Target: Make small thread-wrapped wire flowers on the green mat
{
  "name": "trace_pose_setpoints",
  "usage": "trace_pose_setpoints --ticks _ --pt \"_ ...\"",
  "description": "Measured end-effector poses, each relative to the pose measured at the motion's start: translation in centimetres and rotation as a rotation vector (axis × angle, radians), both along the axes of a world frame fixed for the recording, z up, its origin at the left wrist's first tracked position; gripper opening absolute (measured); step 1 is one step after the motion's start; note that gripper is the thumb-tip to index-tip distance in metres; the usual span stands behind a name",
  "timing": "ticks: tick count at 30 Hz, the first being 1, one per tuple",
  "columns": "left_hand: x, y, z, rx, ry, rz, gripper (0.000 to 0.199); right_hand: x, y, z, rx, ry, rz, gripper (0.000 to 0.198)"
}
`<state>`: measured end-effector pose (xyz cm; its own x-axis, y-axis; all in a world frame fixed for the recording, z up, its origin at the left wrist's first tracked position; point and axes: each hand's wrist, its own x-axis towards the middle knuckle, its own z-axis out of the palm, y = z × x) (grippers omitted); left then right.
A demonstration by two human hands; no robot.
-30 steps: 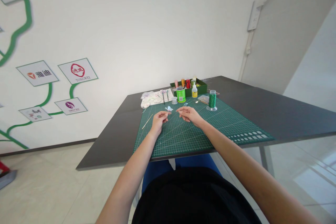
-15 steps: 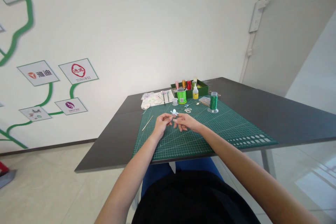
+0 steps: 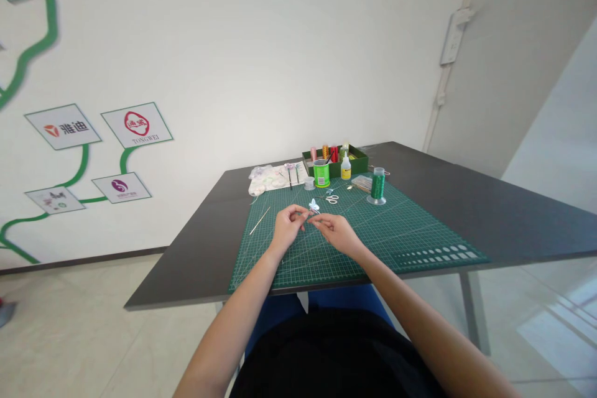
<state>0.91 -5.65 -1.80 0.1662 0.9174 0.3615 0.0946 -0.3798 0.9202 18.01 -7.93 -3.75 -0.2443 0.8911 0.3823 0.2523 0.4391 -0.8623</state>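
Observation:
A small pale-blue flower (image 3: 314, 204) stands above my fingertips, its petals spread and its thin stem mostly hidden by the fingers. My left hand (image 3: 290, 224) pinches low on it with thumb and forefinger. From the other side my right hand (image 3: 336, 231) meets it, thumb and fingers pressed together at the flower's base. Both hands are over the green cutting mat (image 3: 298, 261). Just beyond them lie white-handled scissors (image 3: 331, 199). A thin wooden stick (image 3: 260, 221) rests on the mat to the left.
A spool of green thread (image 3: 377, 185) stands at the right, near a clear flat case (image 3: 362, 183). Behind are a green can (image 3: 321, 174), a glue bottle (image 3: 346, 169) and a dark green box (image 3: 359, 163) of thread spools. White cloth (image 3: 275, 179) lies back left.
The right hand's fingers have drawn together and straightened towards the left fingertips. The flower now stands more upright and slightly to the right. The camera view has shifted a little.

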Motion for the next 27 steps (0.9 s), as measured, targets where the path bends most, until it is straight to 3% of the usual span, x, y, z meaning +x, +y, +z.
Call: trace_pose_setpoints --ticks 4,10,16,27 --pt "0.6 -2.3 0.0 0.034 0.110 0.075 0.018 0.3 -1.9 -0.7 0.134 -0.092 -0.055 0.029" --pt "0.8 -4.9 -1.1 0.016 0.190 0.135 0.011 1.4 -4.0 -1.8 0.070 -0.161 0.023 0.032" --pt "0.3 -5.8 -3.0 -0.039 0.200 0.127 0.011 1.9 -5.2 -1.8 0.031 -0.164 0.113 0.034" --pt "0.2 -6.4 -3.0 -0.003 0.292 0.069 0.017 2.4 -5.8 -1.2 0.035 0.038 0.071 0.039"
